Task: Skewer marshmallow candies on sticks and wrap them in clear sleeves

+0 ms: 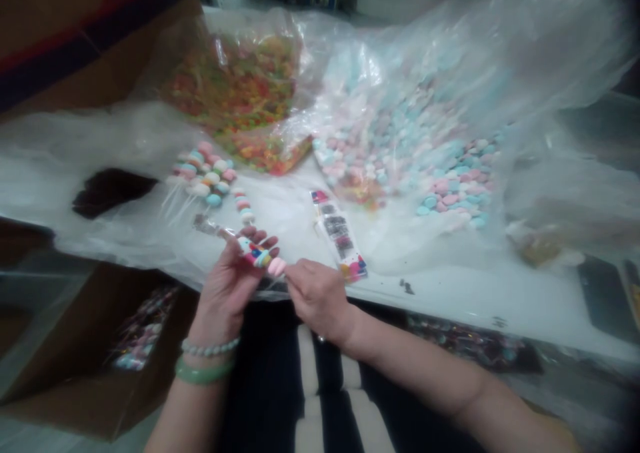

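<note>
My left hand (231, 286) is closed around a narrow clear sleeve with coloured candies (256, 254) in it, held over the table's front edge. My right hand (316, 294) pinches a pink candy (277, 266) at the sleeve's open end. A filled sleeve of candies (341, 234) lies flat on the table just right of my hands. A small heap of pastel candies (205, 171) lies behind my left hand.
Two big clear bags sit further back: one of orange-green gummies (240, 86), one of pink and blue candies (425, 153). A cardboard box (90, 359) with packed sleeves stands on the floor at left. A dark object (111, 190) lies at the left.
</note>
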Available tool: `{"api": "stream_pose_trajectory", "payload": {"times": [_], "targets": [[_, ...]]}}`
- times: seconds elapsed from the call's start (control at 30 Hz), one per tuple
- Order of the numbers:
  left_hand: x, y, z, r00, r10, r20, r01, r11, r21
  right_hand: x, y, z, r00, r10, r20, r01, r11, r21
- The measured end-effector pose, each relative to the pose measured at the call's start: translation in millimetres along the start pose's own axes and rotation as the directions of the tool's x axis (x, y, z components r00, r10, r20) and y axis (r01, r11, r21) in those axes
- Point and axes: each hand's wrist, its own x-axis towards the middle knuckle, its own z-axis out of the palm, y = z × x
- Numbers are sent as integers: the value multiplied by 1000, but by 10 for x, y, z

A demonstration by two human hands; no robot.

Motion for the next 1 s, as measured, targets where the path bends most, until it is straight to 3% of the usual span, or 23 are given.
{"api": "stream_pose_trajectory", "payload": {"times": [0.3,0.4,0.47,0.57,0.67,0.8,1.0], "targets": [[-4,-147,53,986,168,-11,-168,985,42,45,-22,41,1000,10,21,-10,1000,-5],[26,-176,59,988,143,-54,-141,989,34,104,-16,13,987,142,81,-157,959,235],[46,-148,62,992,83,-93,-82,996,17,159,-1,-20,935,294,198,-354,805,477],[67,-72,62,990,48,-135,-46,999,17,230,29,-50,779,407,477,-622,400,674],[77,-38,48,980,93,-176,-86,995,48,260,58,-29,676,412,610,-701,106,705],[76,-66,26,981,131,-145,-112,985,134,272,133,1,646,461,608,-684,-5,730],[59,-34,-24,991,60,-121,-31,973,231,292,346,-46,616,379,691,-746,-1,666]]}}
